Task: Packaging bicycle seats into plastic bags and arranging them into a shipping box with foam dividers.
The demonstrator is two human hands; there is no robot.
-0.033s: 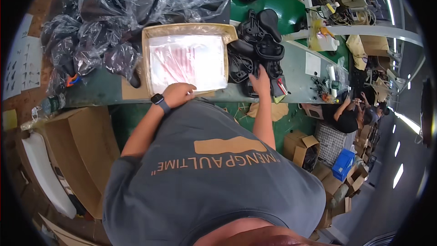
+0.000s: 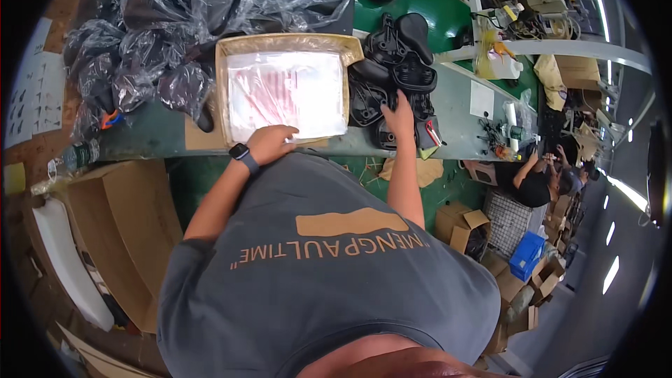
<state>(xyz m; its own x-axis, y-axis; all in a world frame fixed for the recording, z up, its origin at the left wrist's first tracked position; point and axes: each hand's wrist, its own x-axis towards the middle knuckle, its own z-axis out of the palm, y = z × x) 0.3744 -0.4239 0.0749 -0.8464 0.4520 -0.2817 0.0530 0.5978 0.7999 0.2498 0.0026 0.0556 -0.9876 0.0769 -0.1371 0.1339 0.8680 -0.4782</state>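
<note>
A shallow cardboard box [image 2: 355, 52] lined with clear film stands on the bench in front of me. It holds a stack of clear plastic bags [image 2: 283, 94] with reddish print. My left hand [image 2: 273, 143] lies over the box's near edge, fingers stretched across the edge of the bags. To the right of the box is a pile of black bicycle saddles [image 2: 414, 78], some with their undersides up. Over the near part of this pile is my right hand [image 2: 400, 119], thumb and fingers apart, touching the saddles. No saddle is lifted.
Many saddles wrapped in clear plastic [image 2: 150, 49] cover the bench's left side. A red-handled tool [image 2: 434, 133] lies right of the pile. Below the bench's left end stands a large carton [image 2: 115, 231]. Other people [image 2: 535, 178] sit farther right, near a blue crate [image 2: 526, 255].
My right hand has shifted slightly away from me over the saddles, its thumb and fingers spreading. My left hand stays at the box's near edge.
</note>
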